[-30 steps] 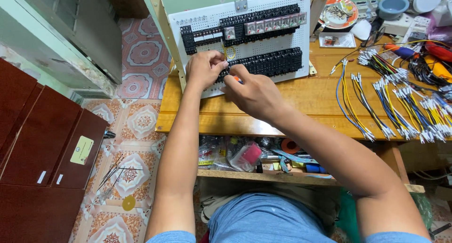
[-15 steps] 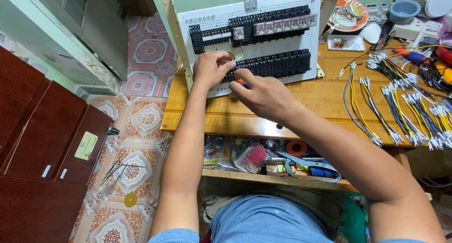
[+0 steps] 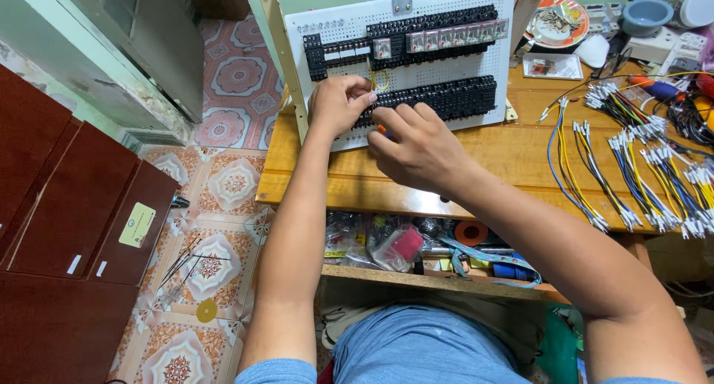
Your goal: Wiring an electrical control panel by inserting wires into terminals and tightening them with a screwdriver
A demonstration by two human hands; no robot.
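Left hand (image 3: 338,101) pinches thin, limp yellow wire (image 3: 374,79) beside terminal strip (image 3: 439,100); right hand (image 3: 416,142) grips small orange-tipped tool, likely a screwdriver; wire is best held near its stiff end.

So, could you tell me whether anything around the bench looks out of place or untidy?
A few thin sticks and a small yellow disc lie scattered on the tiled floor left of the bench. The shelf under it is crammed with bags and tape rolls. The white panel both hands work on looks undamaged.
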